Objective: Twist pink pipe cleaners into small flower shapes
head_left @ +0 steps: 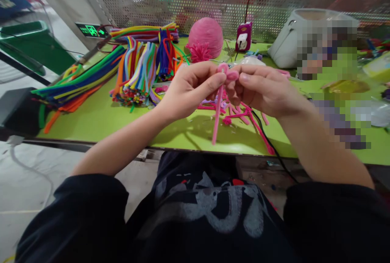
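Observation:
A pink pipe cleaner (217, 117) is bent into small loops at its top, and one straight end hangs down over the table. My left hand (195, 88) pinches it just below the loops between thumb and fingers. From the other side my right hand (263, 88) is closed at the looped part, its thumb and forefinger against the right loop. Under my hands lie loose pink pipe cleaner pieces (240, 113), some short, some long, partly hidden by the fingers.
Bundles of coloured pipe cleaners (134, 76) lie at the left on the green table (88, 125). A pink ball (206, 35) and a purple power socket (243, 37) stand at the back. A white bucket (286, 39) is at the right; a black cable (268, 137) crosses the front edge.

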A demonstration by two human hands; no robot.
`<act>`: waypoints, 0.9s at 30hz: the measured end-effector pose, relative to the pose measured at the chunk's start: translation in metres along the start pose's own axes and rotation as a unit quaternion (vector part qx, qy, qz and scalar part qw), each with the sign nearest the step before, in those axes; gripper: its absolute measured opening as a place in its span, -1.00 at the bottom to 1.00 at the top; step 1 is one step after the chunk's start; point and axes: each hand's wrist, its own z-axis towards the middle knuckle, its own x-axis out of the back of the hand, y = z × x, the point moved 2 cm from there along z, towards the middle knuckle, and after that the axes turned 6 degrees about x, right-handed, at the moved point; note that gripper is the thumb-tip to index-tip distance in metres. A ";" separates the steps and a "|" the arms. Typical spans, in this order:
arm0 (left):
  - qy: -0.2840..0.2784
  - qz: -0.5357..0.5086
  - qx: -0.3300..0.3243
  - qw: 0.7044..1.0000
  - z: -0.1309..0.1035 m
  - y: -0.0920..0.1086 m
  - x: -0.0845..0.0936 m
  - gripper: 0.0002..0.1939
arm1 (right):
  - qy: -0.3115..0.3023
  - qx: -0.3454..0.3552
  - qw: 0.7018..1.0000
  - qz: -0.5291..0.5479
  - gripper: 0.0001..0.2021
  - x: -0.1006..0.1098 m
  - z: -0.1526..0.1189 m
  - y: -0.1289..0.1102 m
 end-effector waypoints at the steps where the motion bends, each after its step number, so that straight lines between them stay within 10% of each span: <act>1: 0.009 -0.006 -0.005 1.000 0.001 -0.001 -0.001 -0.59 | 0.004 0.015 1.000 -0.019 -0.68 -0.002 0.000 0.002; 19: -0.035 0.006 -0.018 0.999 0.006 -0.017 0.004 -0.70 | 0.110 0.035 0.989 -0.097 -0.75 -0.020 -0.008 -0.004; 27: -0.064 0.158 -0.227 0.959 0.011 -0.006 0.027 -0.62 | 0.058 -0.012 0.995 -0.079 -0.74 -0.017 -0.011 -0.006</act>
